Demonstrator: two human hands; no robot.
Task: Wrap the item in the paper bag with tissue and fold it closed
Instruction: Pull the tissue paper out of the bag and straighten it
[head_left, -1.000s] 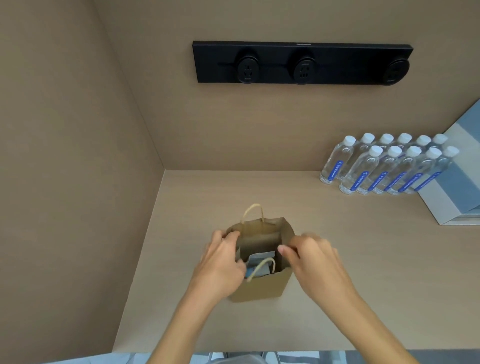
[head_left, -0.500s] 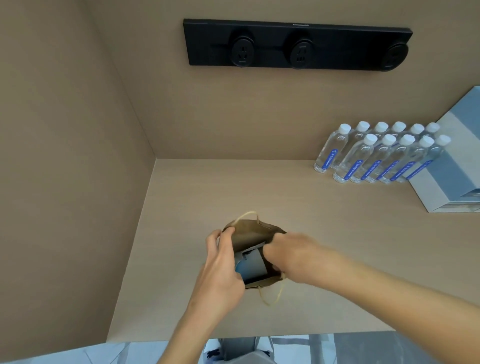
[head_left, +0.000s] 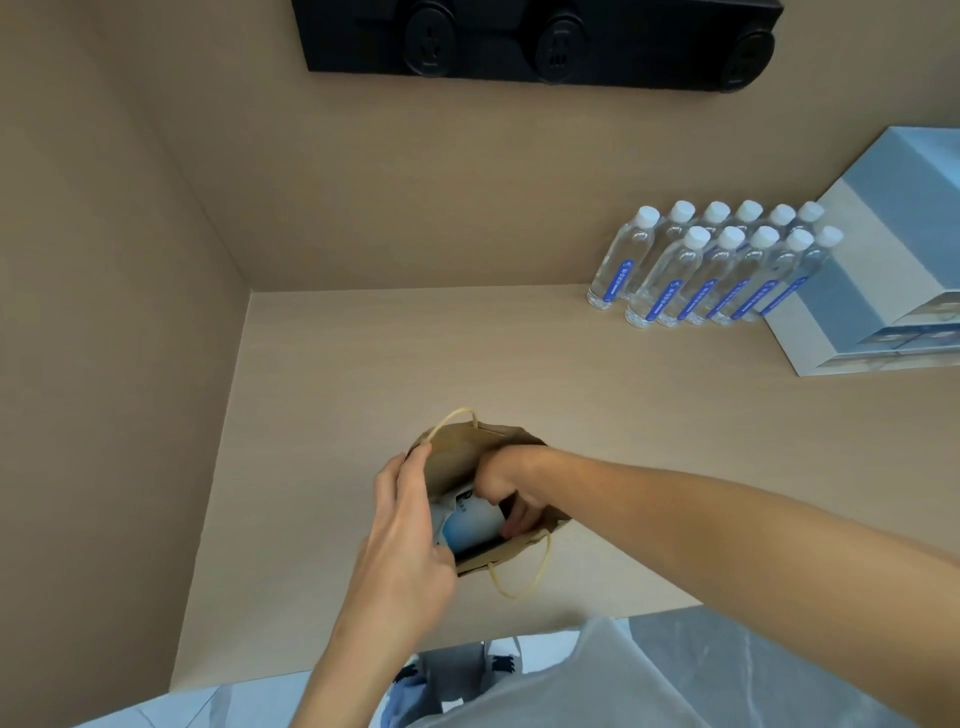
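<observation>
A small brown paper bag (head_left: 457, 457) with pale cord handles stands on the beige counter near its front edge, mouth facing me. My left hand (head_left: 408, 540) grips the bag's left rim and holds it open. My right hand (head_left: 506, 493) is pushed down inside the bag, fingers curled on a white and blue packet (head_left: 470, 525) that lies in it. The fingertips are partly hidden by the bag wall. No loose tissue sheet shows.
Several clear water bottles (head_left: 711, 265) with blue labels stand in rows at the back right. A white and blue box (head_left: 878, 270) leans beside them. A black socket strip (head_left: 535, 41) runs along the back wall; a side wall closes the left.
My right hand has gone from the bag's right rim down into the bag onto the packet. The bag tipped toward me and its mouth widened. My left hand stayed on the left rim.
</observation>
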